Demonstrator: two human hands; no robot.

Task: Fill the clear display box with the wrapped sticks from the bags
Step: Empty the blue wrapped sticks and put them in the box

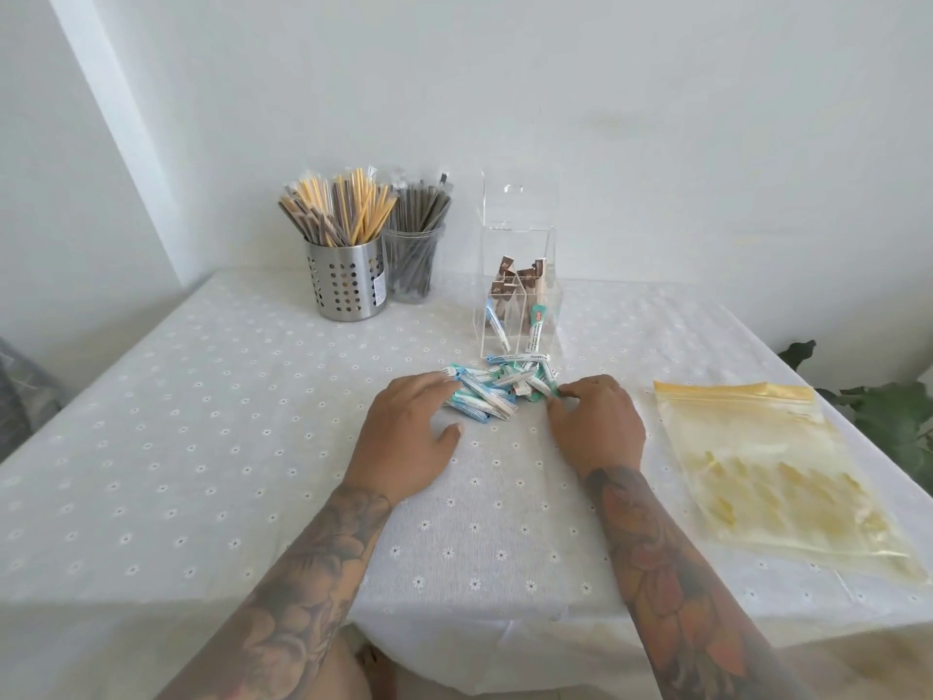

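Left hand (404,437) spread flat, right hand (595,426) pinching, flanking blue wrapped sticks (497,389); neither holds any. Clear display box (517,295) just beyond fingertips. We bunch parallel, lift, insert endwise.

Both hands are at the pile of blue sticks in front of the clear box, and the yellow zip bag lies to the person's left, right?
Not quite: the head view shows the yellow zip bag lying to the person's right. The rest holds.
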